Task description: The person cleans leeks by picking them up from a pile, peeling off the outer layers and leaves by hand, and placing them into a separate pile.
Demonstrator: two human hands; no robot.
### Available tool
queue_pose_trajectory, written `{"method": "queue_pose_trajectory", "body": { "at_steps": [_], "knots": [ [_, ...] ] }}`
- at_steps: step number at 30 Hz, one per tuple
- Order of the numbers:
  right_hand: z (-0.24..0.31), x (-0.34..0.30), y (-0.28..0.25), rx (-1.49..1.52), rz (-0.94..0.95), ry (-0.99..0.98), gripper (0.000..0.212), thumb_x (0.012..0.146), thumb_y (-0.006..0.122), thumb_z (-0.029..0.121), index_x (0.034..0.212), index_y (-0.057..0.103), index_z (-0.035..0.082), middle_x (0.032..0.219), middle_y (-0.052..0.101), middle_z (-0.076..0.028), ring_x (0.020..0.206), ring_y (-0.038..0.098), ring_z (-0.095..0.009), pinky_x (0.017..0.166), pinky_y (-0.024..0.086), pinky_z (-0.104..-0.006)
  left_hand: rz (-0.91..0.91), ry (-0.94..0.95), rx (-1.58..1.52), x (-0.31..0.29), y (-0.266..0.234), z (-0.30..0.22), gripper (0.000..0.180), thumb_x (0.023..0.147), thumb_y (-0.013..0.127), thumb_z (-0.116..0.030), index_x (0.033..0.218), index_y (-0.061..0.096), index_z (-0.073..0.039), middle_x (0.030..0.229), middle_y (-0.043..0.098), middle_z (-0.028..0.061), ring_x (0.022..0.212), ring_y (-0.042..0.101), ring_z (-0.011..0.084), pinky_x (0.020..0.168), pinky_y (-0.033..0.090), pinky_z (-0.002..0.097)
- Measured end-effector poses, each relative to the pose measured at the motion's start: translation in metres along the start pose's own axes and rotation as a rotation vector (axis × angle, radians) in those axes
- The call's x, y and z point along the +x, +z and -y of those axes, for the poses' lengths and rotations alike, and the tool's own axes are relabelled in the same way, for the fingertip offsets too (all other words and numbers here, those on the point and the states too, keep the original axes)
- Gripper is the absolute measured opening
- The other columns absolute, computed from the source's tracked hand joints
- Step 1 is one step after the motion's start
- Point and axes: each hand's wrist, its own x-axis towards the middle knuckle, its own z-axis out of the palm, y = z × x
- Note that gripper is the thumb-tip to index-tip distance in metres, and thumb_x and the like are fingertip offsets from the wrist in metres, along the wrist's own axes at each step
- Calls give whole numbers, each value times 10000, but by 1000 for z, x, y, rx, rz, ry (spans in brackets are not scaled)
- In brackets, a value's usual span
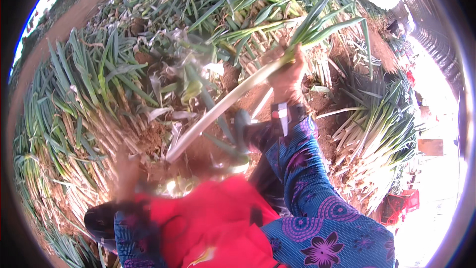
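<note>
My right hand (288, 77) is closed round a long green onion (223, 106), gripping it where the white stalk meets the green leaves. The stalk slants down to the left, its pale root end above my lap, and the leaves fan out to the upper right. Smeared by motion, my left hand (128, 172) is low on the left, close to the root ends of a big heap of green onions (94, 134). Its fingers cannot be made out. A dark watch-like band (282, 116) sits on my right wrist, below a blue patterned sleeve.
Another pile of green onions (369, 136) lies on the right, roots toward me. More onions (248, 5) stretch across the far side. Peeled leaves and scraps (183, 82) litter the brown soil between the piles. A red crate (400, 206) stands at the right edge.
</note>
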Motion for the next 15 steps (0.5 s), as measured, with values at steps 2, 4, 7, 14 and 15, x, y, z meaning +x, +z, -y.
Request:
{"method": "queue_pose_trajectory", "body": {
  "at_steps": [2, 4, 7, 14, 15],
  "knots": [
    [-11, -3, 7, 16, 3, 53, 364, 870, 587, 444, 917, 548, 85, 670, 497, 0, 611, 481, -160, 604, 404, -321, -58, 63, 129, 10, -5, -22, 561, 922, 606, -267, 1403, 403, -62, 1422, 406, 154, 1341, 343, 247, 1107, 265, 344],
    [-13, -7, 13, -29, 19, 41, 367, 871, 585, 448, 925, 543, 87, 682, 501, 1, 617, 481, -162, 614, 407, -326, 244, 166, 63, -10, -9, -109, 477, 945, 577, -256, 1366, 455, -69, 1350, 482, 147, 1259, 438, 230, 1037, 356, 341],
    [-28, -9, 32, 138, 47, 147, 398, 870, 583, 468, 950, 542, 80, 709, 506, -9, 634, 485, -176, 640, 414, -348, 463, 129, -69, -38, -7, -159, 393, 948, 574, -213, 1302, 508, -54, 1199, 573, 118, 1104, 538, 196, 916, 446, 325],
    [-90, -23, 69, 204, 189, 525, 645, 861, 508, 632, 1169, 508, 66, 919, 556, -122, 823, 531, -263, 756, 451, -413, 370, -38, -564, -93, -47, -117, 174, 917, 614, -155, 1033, 584, -28, 797, 578, -8, 671, 497, 67, 600, 423, 224],
    [-106, -17, 62, 159, 155, 501, 614, 862, 541, 593, 1182, 500, 70, 967, 571, -126, 860, 546, -285, 778, 469, -445, 280, -58, -622, -108, -62, -119, 160, 915, 618, -158, 1020, 590, -40, 764, 561, -16, 637, 471, 66, 584, 404, 218]
  ]
}}
